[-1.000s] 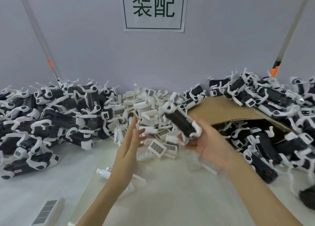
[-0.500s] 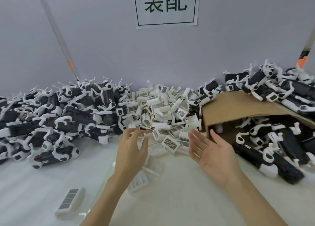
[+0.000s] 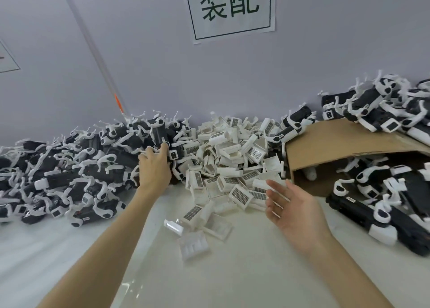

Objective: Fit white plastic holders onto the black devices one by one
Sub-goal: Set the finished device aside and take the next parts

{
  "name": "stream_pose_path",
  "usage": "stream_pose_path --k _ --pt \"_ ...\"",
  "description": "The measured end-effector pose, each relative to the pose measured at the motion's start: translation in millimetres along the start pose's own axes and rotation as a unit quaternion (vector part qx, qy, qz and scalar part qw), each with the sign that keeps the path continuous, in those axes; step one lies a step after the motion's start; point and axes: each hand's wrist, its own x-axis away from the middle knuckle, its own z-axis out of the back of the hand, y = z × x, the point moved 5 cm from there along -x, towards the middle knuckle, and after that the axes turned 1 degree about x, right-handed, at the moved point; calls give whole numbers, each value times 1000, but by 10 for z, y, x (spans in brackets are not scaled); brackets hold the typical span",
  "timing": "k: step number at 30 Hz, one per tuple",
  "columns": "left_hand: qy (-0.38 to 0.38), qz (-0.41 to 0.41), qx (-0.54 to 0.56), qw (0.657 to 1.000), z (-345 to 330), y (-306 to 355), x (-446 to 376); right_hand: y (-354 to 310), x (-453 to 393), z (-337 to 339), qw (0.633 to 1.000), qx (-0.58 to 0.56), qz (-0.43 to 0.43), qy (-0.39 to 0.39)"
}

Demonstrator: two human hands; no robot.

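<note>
Reaching into the heap of black devices (image 3: 69,175), the left hand (image 3: 154,165) now has its fingers on a device (image 3: 173,153) at the heap's near edge; can't tell whether they've curled round it or only touch it. 0.5 s ago that hand was over the white holders (image 3: 235,165); 1 s ago the right hand (image 3: 290,205) held a device w/ holder on, and now it hangs palm-up, fingers spread, holding nothing. So prob. one unit is done and set aside, and the next cycle is starting: device first, then a holder. Holders lie between the two hands, just beyond the right fingertips. More devices sit right of the right hand, on and under a cardboard flap (image 3: 349,142).
</note>
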Motion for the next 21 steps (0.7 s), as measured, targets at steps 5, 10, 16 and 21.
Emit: stream_pose_path --k 5,10,16,21 --pt "4 -50 104 993 248 222 -151 -8 23 -3 1000 7 3 23" --pt "69 -187 128 972 568 523 -179 -6 9 18 999 -1 3 43" --pt "139 -274 69 949 484 548 220 -6 -30 52 999 -7 12 31" --pt "231 -357 130 896 796 781 454 29 -41 63 1000 5 6 29"
